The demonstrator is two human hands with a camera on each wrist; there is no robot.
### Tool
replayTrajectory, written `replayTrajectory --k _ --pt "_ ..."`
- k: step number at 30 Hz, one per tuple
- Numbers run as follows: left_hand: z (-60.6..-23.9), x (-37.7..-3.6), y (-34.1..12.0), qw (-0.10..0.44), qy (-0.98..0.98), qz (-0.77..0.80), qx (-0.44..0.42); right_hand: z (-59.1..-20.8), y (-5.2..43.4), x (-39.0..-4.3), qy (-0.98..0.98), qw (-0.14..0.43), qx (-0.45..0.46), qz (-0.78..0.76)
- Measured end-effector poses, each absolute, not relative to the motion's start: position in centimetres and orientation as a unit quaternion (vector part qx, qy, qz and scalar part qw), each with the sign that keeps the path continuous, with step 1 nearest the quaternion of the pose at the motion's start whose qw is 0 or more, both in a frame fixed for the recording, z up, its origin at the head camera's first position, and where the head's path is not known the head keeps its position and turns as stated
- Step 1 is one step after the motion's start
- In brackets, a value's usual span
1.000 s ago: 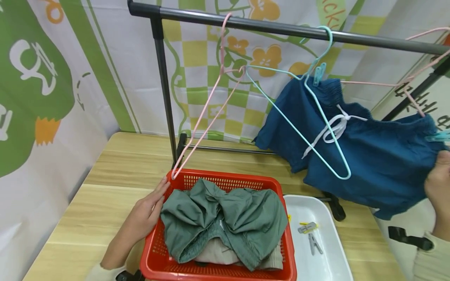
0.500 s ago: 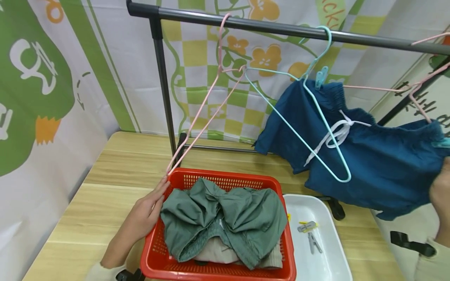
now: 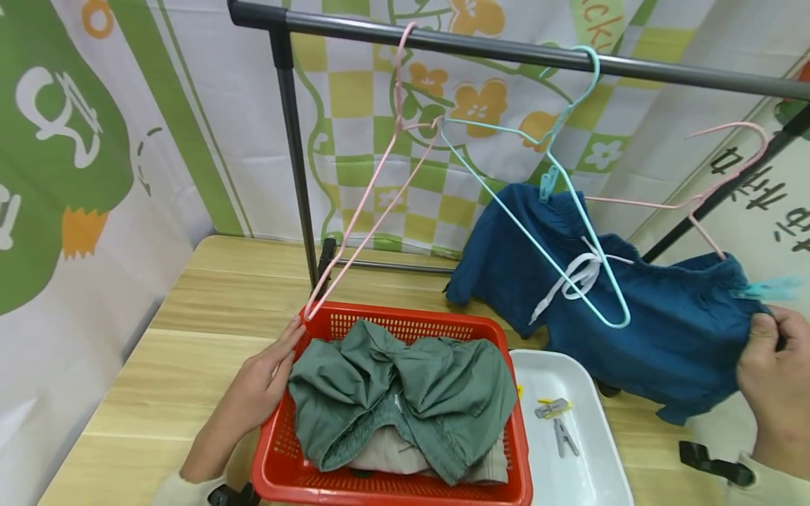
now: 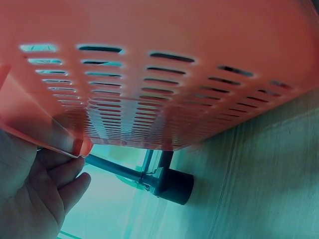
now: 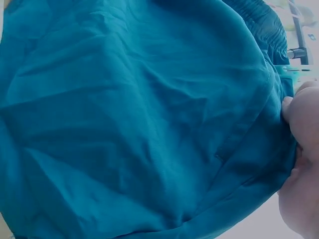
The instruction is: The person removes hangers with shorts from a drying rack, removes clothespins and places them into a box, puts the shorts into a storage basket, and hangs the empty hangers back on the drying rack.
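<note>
Blue shorts [image 3: 639, 316], soft and light, are pinched at the waistband edge by the right hand [image 3: 775, 379]; the flat-fingered left hand [image 3: 262, 383] is rested against the red basket [image 3: 392, 485].

A light wooden table [image 3: 190, 309] stands against a wall cloth [image 3: 380, 140] with green and yellow squares and orange flowers. A dark metal rack [image 3: 297, 161] rises from the table's back edge. The light is bright.
</note>
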State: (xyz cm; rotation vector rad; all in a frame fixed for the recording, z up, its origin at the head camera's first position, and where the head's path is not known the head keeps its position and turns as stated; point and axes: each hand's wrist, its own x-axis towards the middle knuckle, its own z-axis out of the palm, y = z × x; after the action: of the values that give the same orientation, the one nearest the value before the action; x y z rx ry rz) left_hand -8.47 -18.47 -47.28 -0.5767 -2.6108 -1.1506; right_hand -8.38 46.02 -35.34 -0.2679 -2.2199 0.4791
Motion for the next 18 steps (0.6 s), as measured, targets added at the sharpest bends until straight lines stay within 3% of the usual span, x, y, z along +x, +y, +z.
replayTrajectory --k 11,18 --pt "-47.2 -8.5 -18.4 0.115 -0.887 -0.4 -0.197 -38.4 44.8 -8.5 -0.909 0.312 -0.111 0.252" --pt "-47.2 -8.4 -18.5 0.12 -0.886 -0.402 -0.197 -40.1 44.7 -8.8 -0.925 0.232 -0.016 0.3"
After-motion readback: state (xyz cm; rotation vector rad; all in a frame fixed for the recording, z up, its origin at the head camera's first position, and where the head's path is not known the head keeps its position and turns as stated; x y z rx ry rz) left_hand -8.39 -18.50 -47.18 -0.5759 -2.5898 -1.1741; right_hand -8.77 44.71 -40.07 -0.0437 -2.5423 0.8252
